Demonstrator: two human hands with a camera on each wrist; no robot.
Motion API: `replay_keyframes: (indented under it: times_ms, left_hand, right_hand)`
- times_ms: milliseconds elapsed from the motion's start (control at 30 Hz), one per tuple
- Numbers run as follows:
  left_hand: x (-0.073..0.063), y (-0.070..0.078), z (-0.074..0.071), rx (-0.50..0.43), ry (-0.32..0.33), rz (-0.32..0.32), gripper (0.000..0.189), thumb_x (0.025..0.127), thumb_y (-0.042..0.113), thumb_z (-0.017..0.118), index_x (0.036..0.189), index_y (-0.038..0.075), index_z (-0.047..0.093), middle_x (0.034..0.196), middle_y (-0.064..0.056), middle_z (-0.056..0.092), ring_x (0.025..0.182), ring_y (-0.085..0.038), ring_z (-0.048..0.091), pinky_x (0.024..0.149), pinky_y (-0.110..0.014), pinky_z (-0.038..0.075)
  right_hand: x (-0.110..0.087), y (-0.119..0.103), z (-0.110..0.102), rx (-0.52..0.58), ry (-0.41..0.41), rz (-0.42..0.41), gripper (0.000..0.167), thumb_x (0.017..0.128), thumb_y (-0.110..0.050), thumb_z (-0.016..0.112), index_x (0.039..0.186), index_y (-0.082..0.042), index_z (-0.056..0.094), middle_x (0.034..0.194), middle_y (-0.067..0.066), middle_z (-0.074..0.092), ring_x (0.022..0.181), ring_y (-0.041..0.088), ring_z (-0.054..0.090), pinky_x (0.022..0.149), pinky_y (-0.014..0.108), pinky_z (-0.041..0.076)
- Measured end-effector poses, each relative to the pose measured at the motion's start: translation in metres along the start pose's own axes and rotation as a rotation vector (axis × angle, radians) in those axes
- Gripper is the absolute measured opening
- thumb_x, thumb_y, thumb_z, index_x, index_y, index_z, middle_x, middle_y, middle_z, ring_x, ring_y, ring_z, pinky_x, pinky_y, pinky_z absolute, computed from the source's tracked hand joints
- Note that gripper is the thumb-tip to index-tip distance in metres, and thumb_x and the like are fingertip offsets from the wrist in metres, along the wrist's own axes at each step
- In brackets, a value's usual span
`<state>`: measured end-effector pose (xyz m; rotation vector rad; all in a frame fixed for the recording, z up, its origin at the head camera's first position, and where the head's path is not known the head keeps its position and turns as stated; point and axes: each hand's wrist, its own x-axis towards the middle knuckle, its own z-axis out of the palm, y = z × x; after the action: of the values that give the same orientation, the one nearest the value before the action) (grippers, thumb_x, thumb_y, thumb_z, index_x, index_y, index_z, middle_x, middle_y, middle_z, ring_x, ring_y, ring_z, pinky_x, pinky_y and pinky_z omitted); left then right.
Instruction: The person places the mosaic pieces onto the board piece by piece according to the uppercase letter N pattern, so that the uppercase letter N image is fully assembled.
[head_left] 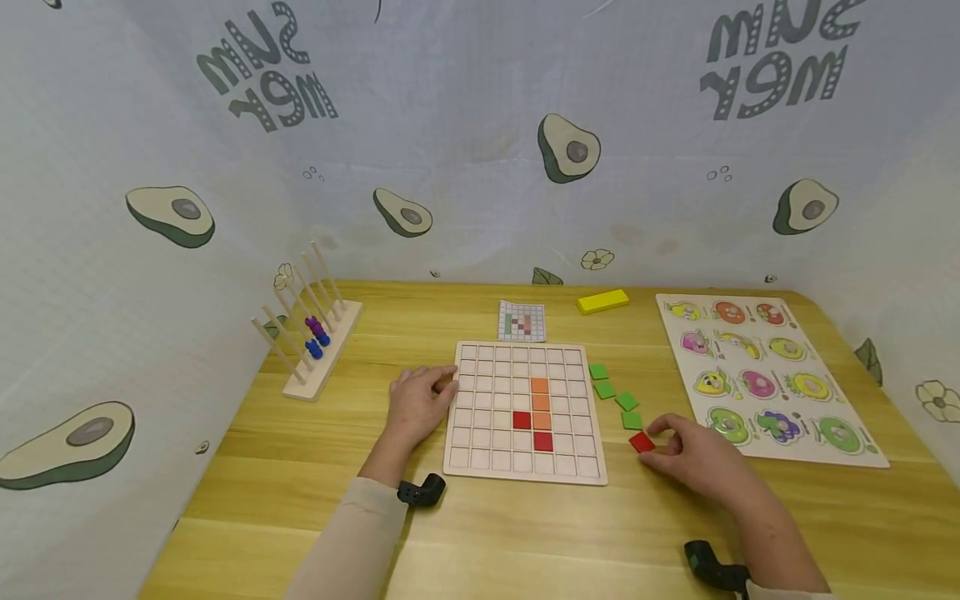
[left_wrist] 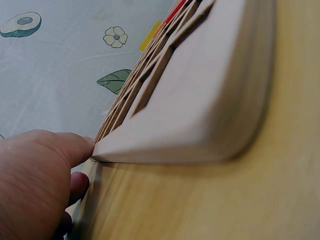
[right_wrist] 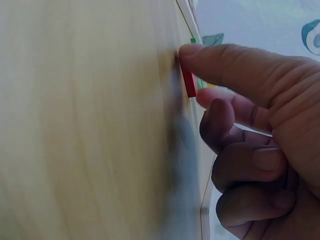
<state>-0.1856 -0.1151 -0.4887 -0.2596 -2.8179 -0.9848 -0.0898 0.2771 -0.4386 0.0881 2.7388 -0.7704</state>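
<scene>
My right hand [head_left: 701, 458] pinches a small red square tile [head_left: 642, 442] between thumb and finger, at the table surface right of the grid board. The right wrist view shows that red tile [right_wrist: 188, 82] edge-on by the fingertips. My left hand [head_left: 420, 402] rests at the left edge of the wooden grid board [head_left: 480, 461], touching it; in the left wrist view a digit of the left hand [left_wrist: 35, 180] meets the board's edge. On the board, several orange tiles [head_left: 540, 402] form a column, with two red tiles [head_left: 522, 420] in nearby cells. Several green tiles [head_left: 627, 402] lie beside the board.
A small pattern card [head_left: 522, 322] lies behind the board, with a yellow block [head_left: 603, 302] to its right. A fruit puzzle board [head_left: 776, 383] occupies the table's right side. At the left stands a wooden peg rack [head_left: 324, 354] with blue and purple pieces.
</scene>
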Motion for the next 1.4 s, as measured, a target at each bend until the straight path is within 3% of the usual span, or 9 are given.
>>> replay_keyframes:
  times_ms: [233, 467, 800, 1400]
  left_hand:
    - [0.0008, 0.0004, 0.0002, 0.004, 0.004, 0.002, 0.031, 0.098, 0.032, 0.069, 0.127, 0.023, 0.074, 0.084, 0.004, 0.067, 0.084, -0.017, 0.050, 0.087, -0.042, 0.035]
    - [0.0003, 0.0006, 0.0002, 0.000, -0.006, -0.007, 0.032, 0.098, 0.032, 0.069, 0.128, 0.023, 0.073, 0.085, 0.003, 0.068, 0.085, -0.017, 0.051, 0.087, -0.042, 0.035]
    - [0.0007, 0.0000, 0.0006, 0.004, -0.013, -0.014, 0.032, 0.099, 0.033, 0.067, 0.129, 0.024, 0.073, 0.087, 0.004, 0.068, 0.084, -0.016, 0.050, 0.086, -0.040, 0.034]
    - [0.0004, 0.0004, -0.0001, -0.011, -0.012, -0.014, 0.031, 0.098, 0.032, 0.067, 0.128, 0.023, 0.073, 0.087, 0.004, 0.068, 0.086, -0.017, 0.051, 0.086, -0.041, 0.033]
  right_hand:
    - [-0.0021, 0.0000, -0.0011, 0.001, -0.010, -0.029, 0.031, 0.092, -0.029, 0.074, 0.113, -0.008, 0.065, 0.076, 0.002, 0.054, 0.063, 0.017, 0.048, 0.056, 0.028, 0.037]
    - [-0.0011, -0.0010, 0.0004, 0.023, -0.017, -0.020, 0.037, 0.091, -0.037, 0.075, 0.114, -0.010, 0.065, 0.074, 0.002, 0.054, 0.062, 0.018, 0.049, 0.055, 0.029, 0.036]
    - [0.0013, 0.0024, -0.0003, 0.005, -0.035, -0.072, 0.033, 0.094, -0.020, 0.071, 0.124, -0.010, 0.066, 0.079, 0.002, 0.056, 0.065, 0.017, 0.049, 0.056, 0.027, 0.037]
    - [0.0046, 0.0060, -0.0019, 0.000, -0.016, -0.063, 0.029, 0.093, -0.025, 0.074, 0.117, -0.009, 0.069, 0.077, 0.002, 0.054, 0.065, 0.017, 0.048, 0.056, 0.027, 0.035]
